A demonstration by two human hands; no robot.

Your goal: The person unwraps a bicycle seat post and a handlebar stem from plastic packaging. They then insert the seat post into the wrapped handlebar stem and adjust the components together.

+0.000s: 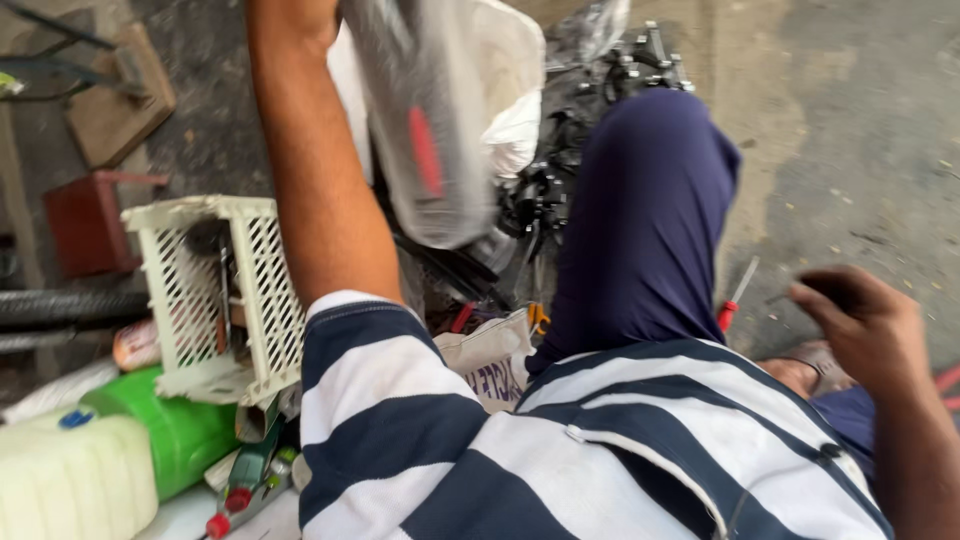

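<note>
My left forearm (320,180) reaches up past the top edge, so that hand is hidden. Beside it hangs a clear grey plastic bag (430,140) with something red inside; what holds it up is out of frame. My right hand (860,320) hovers blurred at the right above the concrete ground, fingers curled, with something dark at the fingertips. A red-handled screwdriver (737,298) lies on the ground just left of it. My knee in navy trousers (650,200) rises in the middle, and my striped shirt (600,450) fills the bottom.
A pile of black metal parts (560,170) and a white sack (510,60) lie behind the bag. At the left are a cream slotted crate (240,290), a green container (170,430), a white jerrycan (70,480), a red box (85,220) and a wooden board (115,100).
</note>
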